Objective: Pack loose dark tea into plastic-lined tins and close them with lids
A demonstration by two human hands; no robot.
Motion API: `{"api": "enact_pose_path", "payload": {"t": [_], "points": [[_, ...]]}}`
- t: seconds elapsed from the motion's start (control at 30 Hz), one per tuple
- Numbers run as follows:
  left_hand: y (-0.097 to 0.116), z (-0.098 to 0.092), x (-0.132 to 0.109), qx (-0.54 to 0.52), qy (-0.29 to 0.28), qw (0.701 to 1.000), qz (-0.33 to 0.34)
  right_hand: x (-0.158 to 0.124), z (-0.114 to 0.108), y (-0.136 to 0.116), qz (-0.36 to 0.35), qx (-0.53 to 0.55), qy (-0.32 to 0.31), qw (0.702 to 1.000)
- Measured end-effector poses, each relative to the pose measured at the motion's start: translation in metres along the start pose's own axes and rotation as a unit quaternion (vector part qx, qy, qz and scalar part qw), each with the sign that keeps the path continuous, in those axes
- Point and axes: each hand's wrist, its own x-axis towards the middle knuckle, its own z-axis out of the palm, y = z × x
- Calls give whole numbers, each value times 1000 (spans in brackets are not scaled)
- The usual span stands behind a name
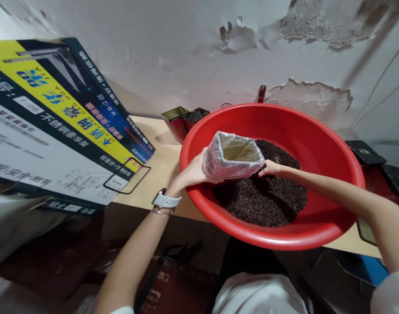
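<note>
A rectangular tin lined with a clear plastic bag (232,175) is tilted over the red basin (271,244), its opening toward me. My left hand (197,169), with a watch on its wrist, wraps round the tin's left side. At the tin's right corner, the fingers of my right hand (272,168) are closed on the edge of the plastic bag; their tips are partly hidden. Below both hands, dark loose bits that look like tea leaves (271,203) lie heaped in the basin. Nothing but the pale lining shows inside the tin's mouth.
A large printed cardboard box (65,131) stands at the left of the wooden table (153,131). A thin dark rectangular frame (134,192) lies beside it. Tins stand behind the basin (175,120) and dark lids (366,152) show at right. A peeling wall (173,56) closes the back.
</note>
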Motion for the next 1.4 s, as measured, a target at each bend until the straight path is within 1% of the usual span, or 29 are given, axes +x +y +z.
{"api": "enact_pose_path", "payload": {"t": [0.07,0.13,0.23,0.3,0.33,0.4,0.5,0.63,0.73,0.8,0.97,1.03,1.2,1.3,1.4], "points": [[2,1,1,0,1,1000,1,-11,-16,-11,30,-10,5,999],[4,1,3,0,2,1000,4,-19,-35,-29,43,-23,23,999],[4,3,7,17,-16,1000,-1,-27,-67,-70,17,-29,55,998],[3,5,9,21,-32,999,-2,-30,-82,-101,-12,-30,65,997],[2,6,10,17,-36,999,0,-31,-86,-116,-28,-33,70,997],[-1,9,11,-2,-34,999,12,-32,-86,-140,-65,-40,65,995],[-5,10,11,-21,-25,999,25,-31,-70,-163,-109,-51,24,992],[-5,9,10,-19,-26,999,21,-28,-40,-170,-128,-52,-40,990],[-4,8,10,-19,-28,999,8,-25,-26,-171,-128,-33,-67,989],[-3,8,9,-27,-25,999,7,-25,-22,-172,-111,-15,-82,990],[-2,7,9,-36,-25,999,15,-32,-23,-181,-47,48,-155,986],[-2,8,9,-35,-25,999,12,-35,-24,-185,-34,52,-150,987],[-2,8,8,-20,-24,999,-27,-32,-24,-183,-33,28,-100,994],[0,7,8,-8,-22,999,-39,-27,-25,-175,-46,23,-66,996],[3,6,8,-16,-16,999,-35,-26,-26,-169,-75,35,-59,995]]}}
